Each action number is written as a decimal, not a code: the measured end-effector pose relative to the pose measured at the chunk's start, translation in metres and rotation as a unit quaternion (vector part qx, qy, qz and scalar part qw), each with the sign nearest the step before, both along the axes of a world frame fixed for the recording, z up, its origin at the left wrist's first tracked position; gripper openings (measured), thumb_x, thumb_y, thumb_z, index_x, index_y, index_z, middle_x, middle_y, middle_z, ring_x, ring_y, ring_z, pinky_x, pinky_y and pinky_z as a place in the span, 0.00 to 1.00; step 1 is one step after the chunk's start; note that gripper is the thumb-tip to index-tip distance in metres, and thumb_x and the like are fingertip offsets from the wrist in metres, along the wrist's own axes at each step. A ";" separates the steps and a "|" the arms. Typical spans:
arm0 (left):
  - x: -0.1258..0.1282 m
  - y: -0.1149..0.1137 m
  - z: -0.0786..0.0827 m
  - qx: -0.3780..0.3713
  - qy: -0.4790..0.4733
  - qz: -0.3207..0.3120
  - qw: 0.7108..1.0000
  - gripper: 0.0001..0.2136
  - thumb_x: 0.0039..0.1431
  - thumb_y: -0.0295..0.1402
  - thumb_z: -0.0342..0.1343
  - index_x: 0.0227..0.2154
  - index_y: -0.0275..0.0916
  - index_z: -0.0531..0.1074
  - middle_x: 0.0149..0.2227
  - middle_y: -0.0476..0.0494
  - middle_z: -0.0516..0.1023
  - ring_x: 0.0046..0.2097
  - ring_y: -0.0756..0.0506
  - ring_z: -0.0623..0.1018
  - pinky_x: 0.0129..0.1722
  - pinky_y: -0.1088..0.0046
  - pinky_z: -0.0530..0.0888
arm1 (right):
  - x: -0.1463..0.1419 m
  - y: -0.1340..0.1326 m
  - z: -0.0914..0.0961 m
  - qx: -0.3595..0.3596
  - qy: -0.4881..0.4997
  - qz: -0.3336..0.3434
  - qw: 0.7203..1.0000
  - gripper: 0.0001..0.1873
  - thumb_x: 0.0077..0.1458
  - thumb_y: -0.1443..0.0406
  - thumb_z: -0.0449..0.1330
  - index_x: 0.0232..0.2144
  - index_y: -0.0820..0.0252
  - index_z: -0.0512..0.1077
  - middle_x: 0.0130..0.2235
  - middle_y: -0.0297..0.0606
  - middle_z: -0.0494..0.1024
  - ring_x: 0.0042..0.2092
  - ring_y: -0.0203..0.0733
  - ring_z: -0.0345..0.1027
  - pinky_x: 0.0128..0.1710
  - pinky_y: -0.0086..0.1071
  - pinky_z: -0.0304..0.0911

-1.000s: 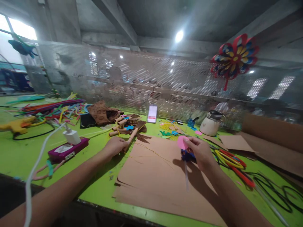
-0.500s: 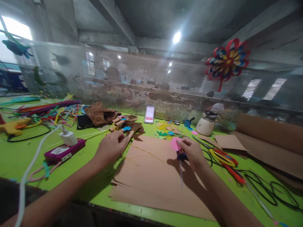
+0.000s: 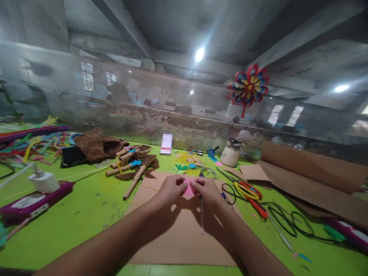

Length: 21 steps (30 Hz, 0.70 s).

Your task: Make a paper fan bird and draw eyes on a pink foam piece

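Above the flat brown cardboard sheet (image 3: 172, 241), the left hand (image 3: 169, 190) and the right hand (image 3: 209, 193) were close together, both pinching a small pink paper piece (image 3: 189, 189) at their fingertips. The right hand also gripped a thin pale stick (image 3: 201, 216) that hung down over the sheet. Brown rolled paper sticks (image 3: 129, 168) lay just past the sheet's far left corner.

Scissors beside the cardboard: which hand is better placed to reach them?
Probably right hand: the scissors lie close on its side, but it pinches the pink piece with the left hand and holds a stick.

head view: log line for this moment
left hand: pinches pink paper | right hand: pinches it, holds stick | beneath: brown cardboard
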<state>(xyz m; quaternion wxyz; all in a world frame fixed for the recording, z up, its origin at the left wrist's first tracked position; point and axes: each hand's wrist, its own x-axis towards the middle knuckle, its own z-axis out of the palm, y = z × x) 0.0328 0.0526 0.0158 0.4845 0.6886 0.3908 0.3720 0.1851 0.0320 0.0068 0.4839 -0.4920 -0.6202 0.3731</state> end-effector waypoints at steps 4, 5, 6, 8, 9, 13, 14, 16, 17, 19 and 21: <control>-0.005 0.001 -0.005 -0.038 -0.041 0.013 0.998 0.03 0.47 0.30 0.56 0.26 0.36 0.72 0.25 0.44 0.73 0.26 0.49 0.70 0.26 0.74 0.66 | -0.002 -0.001 -0.003 -0.022 0.002 -0.003 1.000 0.17 0.58 0.58 0.59 0.22 0.63 0.68 0.19 0.24 0.65 0.19 0.28 0.58 0.22 0.26 0.57; -0.005 0.001 -0.005 -0.047 -0.050 0.011 0.998 0.03 0.46 0.29 0.56 0.26 0.36 0.71 0.25 0.44 0.73 0.26 0.49 0.70 0.26 0.74 0.66 | -0.005 -0.002 -0.004 -0.027 0.000 -0.005 1.000 0.16 0.58 0.58 0.59 0.23 0.63 0.68 0.19 0.24 0.66 0.19 0.28 0.58 0.22 0.26 0.57; -0.006 0.000 -0.005 -0.056 -0.059 0.007 0.997 0.04 0.45 0.28 0.57 0.27 0.36 0.71 0.25 0.45 0.73 0.26 0.49 0.70 0.26 0.74 0.66 | -0.007 -0.004 -0.004 -0.032 -0.004 -0.009 0.999 0.16 0.58 0.59 0.59 0.23 0.63 0.69 0.19 0.24 0.66 0.19 0.28 0.58 0.22 0.26 0.57; -0.006 -0.001 -0.004 -0.072 -0.075 -0.001 0.995 0.06 0.43 0.27 0.57 0.28 0.36 0.71 0.27 0.44 0.74 0.27 0.49 0.71 0.27 0.74 0.67 | -0.010 -0.006 -0.003 -0.037 -0.019 -0.024 0.999 0.16 0.59 0.59 0.58 0.23 0.64 0.70 0.19 0.25 0.67 0.19 0.28 0.58 0.22 0.25 0.57; -0.006 -0.002 -0.004 -0.079 -0.081 -0.005 0.994 0.07 0.43 0.26 0.57 0.29 0.36 0.70 0.27 0.44 0.74 0.27 0.49 0.71 0.27 0.74 0.68 | -0.008 -0.006 -0.001 -0.038 -0.031 -0.036 0.998 0.16 0.58 0.60 0.59 0.23 0.64 0.70 0.19 0.26 0.67 0.19 0.28 0.58 0.22 0.25 0.57; -0.006 -0.013 -0.013 -0.101 -0.100 0.002 0.990 0.15 0.41 0.23 0.57 0.37 0.38 0.70 0.27 0.48 0.70 0.26 0.50 0.69 0.26 0.74 0.67 | 0.034 0.009 0.032 -0.026 -0.101 -0.119 0.987 0.15 0.56 0.58 0.61 0.24 0.64 0.71 0.23 0.27 0.70 0.23 0.30 0.63 0.24 0.27 0.61; -0.005 -0.017 -0.017 -0.112 -0.119 0.013 0.986 0.19 0.41 0.22 0.57 0.40 0.40 0.69 0.29 0.49 0.69 0.26 0.50 0.69 0.26 0.74 0.67 | 0.052 0.018 0.044 -0.022 -0.119 -0.146 0.982 0.13 0.58 0.58 0.60 0.28 0.64 0.71 0.26 0.30 0.72 0.26 0.31 0.65 0.26 0.28 0.64; 0.000 -0.025 -0.022 -0.139 -0.158 0.028 0.977 0.24 0.39 0.20 0.55 0.44 0.42 0.68 0.29 0.51 0.66 0.26 0.51 0.68 0.26 0.74 0.67 | 0.092 0.040 0.067 -0.029 -0.145 -0.196 0.969 0.12 0.60 0.59 0.58 0.36 0.64 0.72 0.35 0.35 0.75 0.32 0.34 0.70 0.32 0.32 0.68; 0.004 -0.029 -0.024 -0.151 -0.174 0.028 0.973 0.25 0.39 0.19 0.54 0.44 0.42 0.67 0.29 0.51 0.64 0.26 0.51 0.67 0.24 0.75 0.66 | 0.112 0.052 0.075 -0.040 -0.157 -0.218 0.962 0.13 0.60 0.59 0.57 0.40 0.64 0.72 0.40 0.37 0.75 0.36 0.37 0.71 0.35 0.34 0.69; 0.009 -0.035 -0.027 -0.173 -0.188 0.031 0.966 0.25 0.40 0.18 0.51 0.44 0.43 0.65 0.27 0.53 0.61 0.23 0.53 0.64 0.21 0.76 0.62 | 0.144 0.076 0.083 -0.071 -0.177 -0.251 0.949 0.15 0.59 0.61 0.58 0.46 0.63 0.70 0.46 0.40 0.74 0.42 0.41 0.71 0.39 0.38 0.69; 0.013 -0.040 -0.027 -0.177 -0.159 0.031 0.971 0.23 0.41 0.18 0.49 0.43 0.42 0.63 0.25 0.54 0.61 0.21 0.53 0.63 0.19 0.77 0.59 | 0.165 0.096 0.077 -0.102 -0.194 -0.268 0.938 0.16 0.60 0.61 0.58 0.49 0.62 0.69 0.49 0.42 0.73 0.44 0.42 0.71 0.42 0.41 0.69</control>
